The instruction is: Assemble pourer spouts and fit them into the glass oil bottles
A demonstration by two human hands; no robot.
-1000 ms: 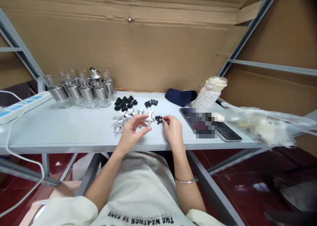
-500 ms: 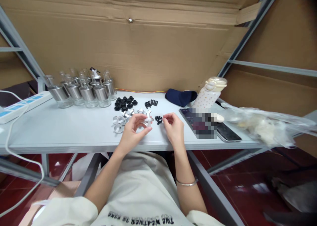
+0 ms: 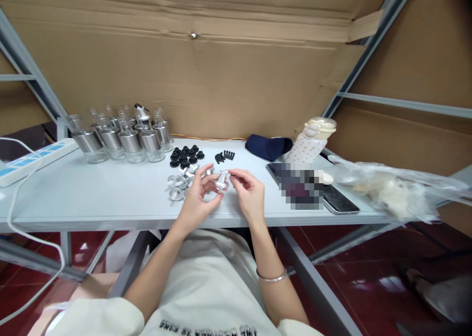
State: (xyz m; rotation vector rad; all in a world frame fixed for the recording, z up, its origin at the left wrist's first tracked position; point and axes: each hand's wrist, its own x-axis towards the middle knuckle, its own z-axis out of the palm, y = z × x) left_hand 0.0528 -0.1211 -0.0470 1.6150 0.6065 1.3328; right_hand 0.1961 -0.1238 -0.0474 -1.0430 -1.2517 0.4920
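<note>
My left hand (image 3: 200,194) is closed around a silver bottle pourer spout (image 3: 222,182), which leans with its nozzle toward the upper right. Thumb and forefinger of my right hand (image 3: 249,193) pinch a small black piece against the nozzle end; most of that piece is hidden by the fingers. Left of my left hand lie several loose silver pourer spouts (image 3: 177,193). Behind them sits a cluster of black stoppers (image 3: 185,156), and to its right a few rows of small black caps (image 3: 229,155).
Several glass bottles with steel sleeves (image 3: 130,142) stand at the back left, one topped with a pourer. A power strip (image 3: 37,160) lies at far left. On the right are a navy cap (image 3: 268,147), a dotted bottle (image 3: 308,147), phones (image 3: 341,198) and a plastic bag (image 3: 394,193).
My right hand has moved left with its small black piece, from beside the loose black pieces to the spout. The spout in my left hand has tilted to the right.
</note>
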